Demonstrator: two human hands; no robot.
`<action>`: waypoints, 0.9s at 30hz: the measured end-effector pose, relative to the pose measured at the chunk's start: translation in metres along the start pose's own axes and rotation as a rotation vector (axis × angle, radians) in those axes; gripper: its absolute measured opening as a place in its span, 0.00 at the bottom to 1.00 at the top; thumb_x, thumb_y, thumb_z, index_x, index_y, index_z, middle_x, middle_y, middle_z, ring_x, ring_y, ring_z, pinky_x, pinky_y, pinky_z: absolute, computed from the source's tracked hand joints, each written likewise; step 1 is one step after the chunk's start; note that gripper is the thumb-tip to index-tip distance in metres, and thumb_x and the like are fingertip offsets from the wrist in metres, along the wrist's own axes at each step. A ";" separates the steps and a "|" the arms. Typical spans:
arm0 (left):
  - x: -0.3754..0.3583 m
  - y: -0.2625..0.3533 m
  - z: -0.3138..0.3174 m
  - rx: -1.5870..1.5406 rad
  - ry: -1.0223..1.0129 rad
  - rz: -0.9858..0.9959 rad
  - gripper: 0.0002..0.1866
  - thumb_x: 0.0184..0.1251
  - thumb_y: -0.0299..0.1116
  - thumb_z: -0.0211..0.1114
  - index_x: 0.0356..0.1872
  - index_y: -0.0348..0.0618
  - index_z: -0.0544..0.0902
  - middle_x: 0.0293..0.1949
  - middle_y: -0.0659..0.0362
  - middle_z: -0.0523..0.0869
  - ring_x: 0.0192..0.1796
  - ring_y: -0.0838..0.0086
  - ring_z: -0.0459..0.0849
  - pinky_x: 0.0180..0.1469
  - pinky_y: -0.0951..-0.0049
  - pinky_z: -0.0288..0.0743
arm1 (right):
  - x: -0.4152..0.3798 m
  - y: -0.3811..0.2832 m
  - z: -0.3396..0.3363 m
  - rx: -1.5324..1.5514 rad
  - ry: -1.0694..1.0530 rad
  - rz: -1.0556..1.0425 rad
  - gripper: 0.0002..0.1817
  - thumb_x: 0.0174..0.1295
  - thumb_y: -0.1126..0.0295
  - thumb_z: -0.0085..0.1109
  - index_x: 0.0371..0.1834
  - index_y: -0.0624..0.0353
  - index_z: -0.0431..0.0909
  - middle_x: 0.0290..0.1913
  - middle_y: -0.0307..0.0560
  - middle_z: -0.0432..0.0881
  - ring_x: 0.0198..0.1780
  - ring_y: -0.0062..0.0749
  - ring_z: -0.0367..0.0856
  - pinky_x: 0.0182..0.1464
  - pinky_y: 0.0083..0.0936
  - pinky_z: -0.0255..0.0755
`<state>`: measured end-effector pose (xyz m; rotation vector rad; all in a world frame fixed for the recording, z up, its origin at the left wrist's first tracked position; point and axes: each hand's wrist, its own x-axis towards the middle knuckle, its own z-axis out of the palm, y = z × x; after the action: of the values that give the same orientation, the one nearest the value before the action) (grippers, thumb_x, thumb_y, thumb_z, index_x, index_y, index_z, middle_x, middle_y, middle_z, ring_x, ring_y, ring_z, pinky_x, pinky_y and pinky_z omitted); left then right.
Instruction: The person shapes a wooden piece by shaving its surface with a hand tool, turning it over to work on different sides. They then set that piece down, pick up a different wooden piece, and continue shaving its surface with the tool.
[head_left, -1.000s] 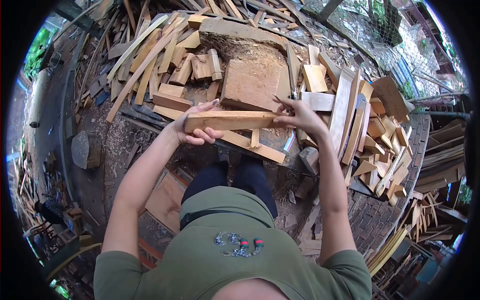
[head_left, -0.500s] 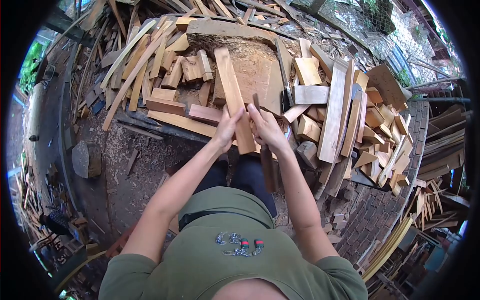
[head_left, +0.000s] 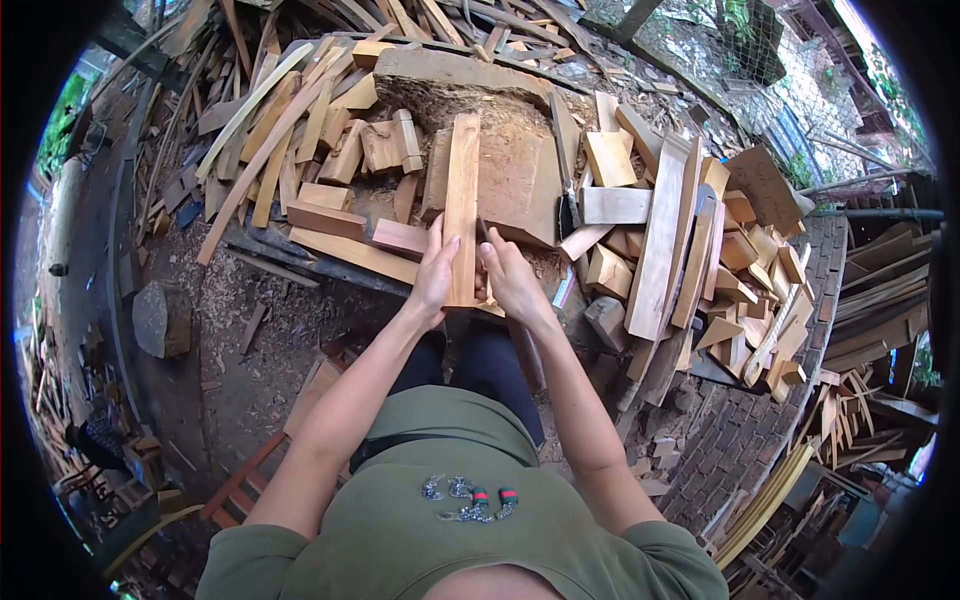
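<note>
A long light-brown wooden board (head_left: 462, 200) points away from me, its near end between my hands. My left hand (head_left: 436, 268) is closed on the board's left edge, thumb lying along its face. My right hand (head_left: 512, 275) is closed on a long, dark, flat tool (head_left: 527, 355), at the board's right side. The tool's narrow dark end shows just above my right thumb and its wider brown part hangs below my wrist; I cannot tell its exact kind. Beyond the board stands a thick, rough wooden block (head_left: 510, 170).
Cut wood blocks (head_left: 608, 270) and long planks (head_left: 660, 240) are piled on the right. More blocks (head_left: 345, 150) and strips (head_left: 275, 140) lie on the left of the workbench. A round log (head_left: 162, 318) stands on the ground at left, near a reddish slatted wooden piece (head_left: 240, 490).
The board has turned from leaning left to nearly straight ahead. My right hand has moved slightly left and down with the dark tool, closer to the board.
</note>
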<state>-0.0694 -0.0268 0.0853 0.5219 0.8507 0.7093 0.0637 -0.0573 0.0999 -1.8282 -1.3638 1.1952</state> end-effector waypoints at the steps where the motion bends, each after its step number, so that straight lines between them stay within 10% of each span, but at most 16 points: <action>1: -0.001 0.002 0.000 0.063 -0.008 -0.019 0.24 0.78 0.41 0.40 0.71 0.60 0.49 0.34 0.56 0.77 0.26 0.73 0.79 0.25 0.70 0.79 | 0.000 0.001 0.003 -0.134 0.024 0.002 0.27 0.75 0.59 0.38 0.70 0.66 0.60 0.39 0.55 0.77 0.42 0.37 0.76 0.48 0.34 0.71; 9: 0.004 -0.001 0.002 0.158 0.063 0.043 0.27 0.77 0.35 0.40 0.73 0.53 0.45 0.44 0.53 0.78 0.23 0.75 0.79 0.22 0.75 0.77 | -0.005 0.001 0.005 0.169 0.048 0.097 0.27 0.73 0.60 0.44 0.71 0.63 0.60 0.29 0.47 0.77 0.28 0.27 0.76 0.36 0.27 0.73; 12: 0.008 -0.004 -0.001 0.187 0.048 -0.072 0.28 0.77 0.34 0.39 0.75 0.49 0.44 0.57 0.50 0.73 0.44 0.71 0.82 0.42 0.73 0.80 | -0.011 -0.013 -0.002 0.246 0.075 0.129 0.26 0.72 0.63 0.48 0.69 0.63 0.62 0.22 0.44 0.75 0.22 0.24 0.74 0.29 0.25 0.71; 14: 0.020 -0.021 -0.010 0.207 0.097 0.156 0.29 0.77 0.32 0.40 0.75 0.44 0.43 0.69 0.49 0.61 0.66 0.68 0.68 0.64 0.71 0.66 | -0.015 -0.024 -0.004 0.266 0.077 0.156 0.25 0.71 0.64 0.50 0.68 0.63 0.64 0.19 0.43 0.75 0.20 0.23 0.73 0.27 0.25 0.70; 18: 0.018 -0.019 -0.012 0.168 0.083 0.125 0.29 0.77 0.31 0.40 0.75 0.41 0.43 0.73 0.50 0.52 0.74 0.67 0.53 0.73 0.69 0.50 | -0.007 -0.024 -0.005 0.083 0.118 0.043 0.24 0.69 0.64 0.51 0.65 0.64 0.68 0.21 0.51 0.77 0.23 0.23 0.76 0.29 0.26 0.72; 20: 0.030 -0.036 -0.027 0.362 0.051 0.166 0.27 0.79 0.36 0.36 0.75 0.61 0.42 0.48 0.53 0.77 0.27 0.72 0.80 0.25 0.73 0.79 | 0.011 -0.031 -0.011 0.045 0.087 0.032 0.21 0.69 0.65 0.48 0.60 0.69 0.70 0.27 0.64 0.82 0.23 0.45 0.84 0.25 0.34 0.76; 23: 0.005 -0.002 0.005 0.190 0.057 0.048 0.27 0.79 0.36 0.36 0.75 0.61 0.42 0.48 0.53 0.76 0.27 0.72 0.79 0.25 0.72 0.78 | 0.020 -0.039 -0.011 -0.033 0.075 0.100 0.23 0.69 0.64 0.50 0.63 0.66 0.69 0.24 0.61 0.79 0.25 0.32 0.82 0.30 0.30 0.73; 27: 0.016 -0.015 -0.007 0.245 0.166 0.155 0.27 0.79 0.37 0.36 0.75 0.62 0.42 0.42 0.53 0.78 0.25 0.72 0.78 0.24 0.73 0.76 | 0.001 -0.017 0.001 0.010 0.094 0.043 0.24 0.70 0.62 0.48 0.62 0.68 0.70 0.26 0.66 0.80 0.23 0.42 0.83 0.29 0.32 0.74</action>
<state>-0.0628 -0.0238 0.0632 0.7626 1.0681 0.8024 0.0551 -0.0506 0.1136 -1.8905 -1.2701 1.1208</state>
